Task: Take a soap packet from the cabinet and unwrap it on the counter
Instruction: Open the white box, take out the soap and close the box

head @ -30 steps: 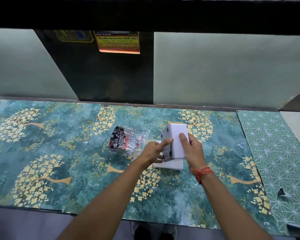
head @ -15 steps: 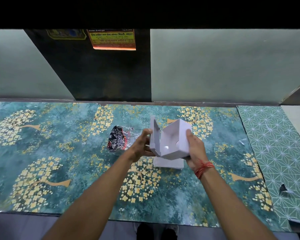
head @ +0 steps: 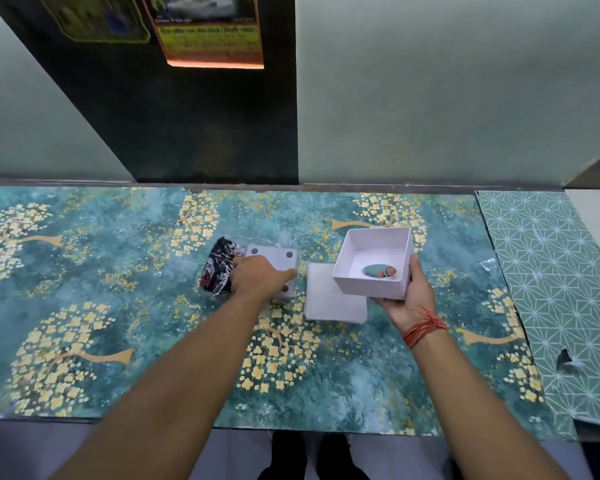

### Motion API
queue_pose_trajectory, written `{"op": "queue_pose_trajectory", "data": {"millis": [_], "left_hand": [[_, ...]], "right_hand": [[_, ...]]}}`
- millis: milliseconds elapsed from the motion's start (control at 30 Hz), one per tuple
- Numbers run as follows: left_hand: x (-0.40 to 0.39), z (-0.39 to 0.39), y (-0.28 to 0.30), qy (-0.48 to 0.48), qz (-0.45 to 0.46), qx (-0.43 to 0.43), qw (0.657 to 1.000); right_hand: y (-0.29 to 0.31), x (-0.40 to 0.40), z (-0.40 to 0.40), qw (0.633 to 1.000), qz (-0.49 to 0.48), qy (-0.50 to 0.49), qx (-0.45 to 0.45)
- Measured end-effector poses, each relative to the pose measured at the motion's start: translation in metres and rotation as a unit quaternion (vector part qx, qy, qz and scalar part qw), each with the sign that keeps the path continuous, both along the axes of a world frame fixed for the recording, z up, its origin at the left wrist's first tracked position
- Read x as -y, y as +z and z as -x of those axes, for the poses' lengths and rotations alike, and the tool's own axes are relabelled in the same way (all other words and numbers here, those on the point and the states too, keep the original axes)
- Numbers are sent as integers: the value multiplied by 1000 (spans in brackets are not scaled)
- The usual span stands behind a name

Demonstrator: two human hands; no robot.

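Observation:
My right hand (head: pixel 409 301) grips an open white box (head: pixel 373 252) from below and holds it tilted just above the counter (head: pixel 118 271). An oval teal and orange patch (head: pixel 378 271) shows at the box's bottom; whether it is a hole or an object I cannot tell. My left hand (head: pixel 257 277) presses down on a white square insert with dark round dots (head: pixel 272 255) lying on the counter. Touching that insert on its left is a crumpled clear plastic wrapper with dark printed contents (head: pixel 217 268). A flat white lid (head: pixel 329 304) lies between my hands.
The counter has a teal floral covering; a green geometric sheet (head: pixel 551 271) covers its right end. A pale green wall with a dark panel (head: pixel 187 126) and a calendar (head: pixel 208 32) stands behind. My shoes (head: pixel 312 455) show below the front edge.
The white insert has come out of the box, and my left hand has carried it left and down onto the counter beside the wrapper. My right hand now holds the box with its opening up.

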State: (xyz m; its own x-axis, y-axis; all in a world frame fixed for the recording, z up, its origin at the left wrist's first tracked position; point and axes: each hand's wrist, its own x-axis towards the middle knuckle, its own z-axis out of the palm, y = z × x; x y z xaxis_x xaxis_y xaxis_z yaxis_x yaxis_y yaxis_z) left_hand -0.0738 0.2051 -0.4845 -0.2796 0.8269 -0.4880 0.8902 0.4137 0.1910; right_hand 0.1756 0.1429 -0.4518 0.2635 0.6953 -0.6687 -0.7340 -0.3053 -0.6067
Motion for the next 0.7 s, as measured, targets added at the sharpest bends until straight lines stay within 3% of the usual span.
{"op": "queue_pose_trajectory", "data": {"millis": [133, 200, 267, 400, 567, 700], "left_hand": [[5, -12, -1, -10, 32, -59, 998], [14, -29, 13, -43, -36, -70, 996], [30, -54, 24, -60, -90, 5, 994], [56, -99, 9, -3, 24, 143, 989], [47, -116, -1, 89, 52, 126, 987], [35, -116, 1, 113, 71, 170, 976]], "right_hand": [[-6, 4, -11, 1000, -12, 1, -12], [-6, 6, -16, 1000, -20, 0, -15], [-7, 8, -21, 1000, -17, -7, -9], [-9, 13, -28, 1000, -6, -14, 4], [-16, 21, -39, 1000, 9, -27, 2], [-21, 28, -46, 999, 22, -26, 6]]}}
